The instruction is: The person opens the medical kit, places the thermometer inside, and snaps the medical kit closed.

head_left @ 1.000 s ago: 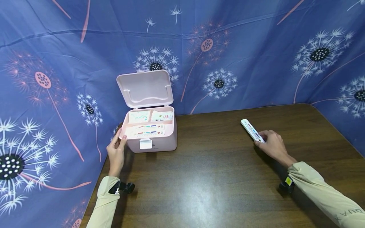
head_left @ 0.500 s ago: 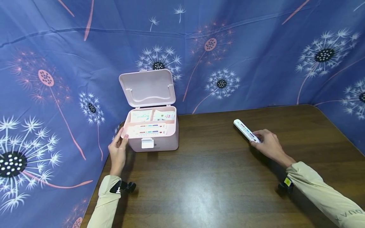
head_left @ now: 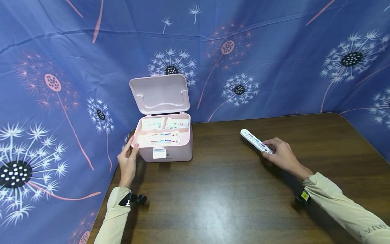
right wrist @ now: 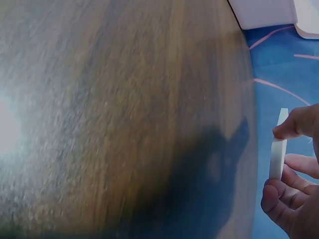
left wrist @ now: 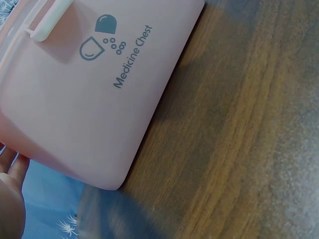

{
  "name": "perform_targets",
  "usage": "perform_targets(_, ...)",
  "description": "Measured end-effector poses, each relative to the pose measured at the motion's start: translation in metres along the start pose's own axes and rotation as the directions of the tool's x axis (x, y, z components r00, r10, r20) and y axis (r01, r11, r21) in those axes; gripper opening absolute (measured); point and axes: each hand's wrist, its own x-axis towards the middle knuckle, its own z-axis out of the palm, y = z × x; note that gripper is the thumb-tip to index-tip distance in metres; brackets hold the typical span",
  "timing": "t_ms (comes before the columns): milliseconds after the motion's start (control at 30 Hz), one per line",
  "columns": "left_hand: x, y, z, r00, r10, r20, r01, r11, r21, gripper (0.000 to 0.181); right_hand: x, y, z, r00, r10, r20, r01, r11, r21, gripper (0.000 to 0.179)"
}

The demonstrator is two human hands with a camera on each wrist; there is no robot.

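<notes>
A pink medicine box (head_left: pixel 179 155) stands at the back left of the table with its lid (head_left: pixel 161 95) raised. My left hand (head_left: pixel 127 166) grips its front left corner, thumb at the front and fingers along the side. In the left wrist view, the box front (left wrist: pixel 94 99) reads "Medicine Chest". My right hand (head_left: pixel 281 154) pinches one end of a slim white thermometer case (head_left: pixel 254 140) with coloured markings, held over the table. From the right wrist, only the thin edge of that case (right wrist: pixel 277 157) shows, between thumb and fingers.
Two similar thermometer cases (head_left: pixel 164 141) lie in the box's front compartment. A packet marked "Surgical" (head_left: pixel 151 124) and other white packets (head_left: pixel 176 123) fill the rear compartments. A blue dandelion cloth (head_left: pixel 271 67) hangs behind the brown wooden table (head_left: pixel 210 189).
My right hand has carried the thermometer case leftward, closer to the box. The left hand keeps its grip on the box corner. The whole head view has shifted slightly.
</notes>
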Motion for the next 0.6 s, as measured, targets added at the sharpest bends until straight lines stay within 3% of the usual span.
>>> perform_targets(600, 0.000, 0.000, 0.000, 1.000, -0.006, 0.003, 0.006, 1.000, 0.012, 0.043, 0.007, -0.020, 0.005, 0.999, -0.053, 0.010, 0.053, 0.997, 0.051, 0.033)
